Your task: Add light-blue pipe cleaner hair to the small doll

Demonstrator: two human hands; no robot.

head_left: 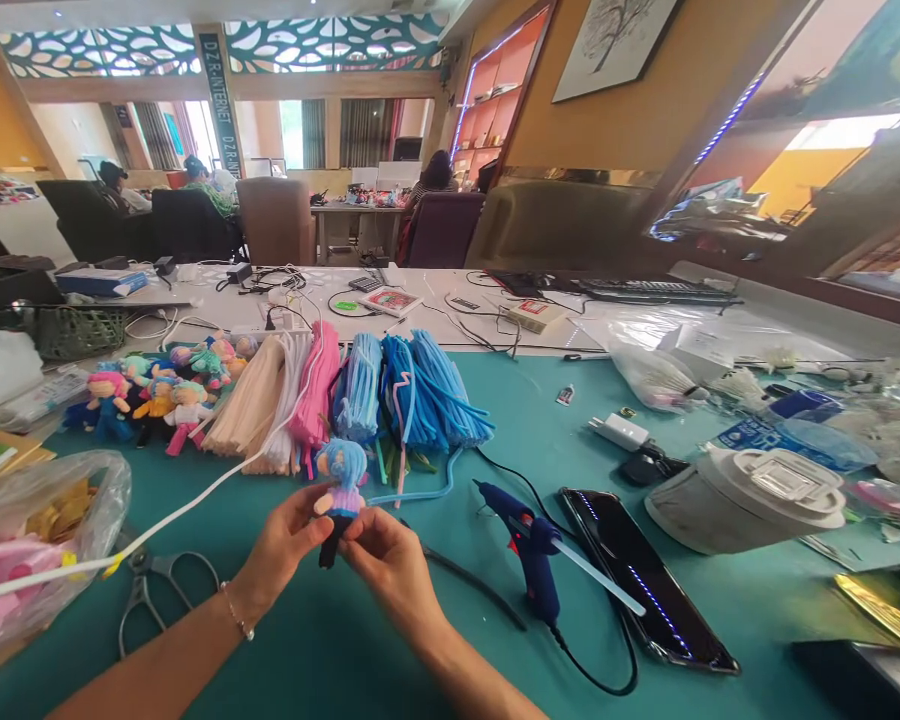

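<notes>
A small doll (343,488) with blue hair, a purple-and-blue top and black legs is held upright between my two hands. My left hand (294,535) pinches its left side near the arm and waist. On the other side, my right hand (386,550) has its fingertips closed on the doll's lower body. Just behind the doll lie bundles of pipe cleaners: beige (249,400), pink (315,385), light blue (360,385) and darker blue (412,400). A black pipe cleaner (480,588) lies right of my right hand.
Several finished dolls (184,405) sit at the back left. Scissors (154,590) and a plastic bag (82,510) lie left. A glue gun (529,550), phone (645,575) and white lidded container (746,500) stand right. A white cable (217,485) crosses the left side.
</notes>
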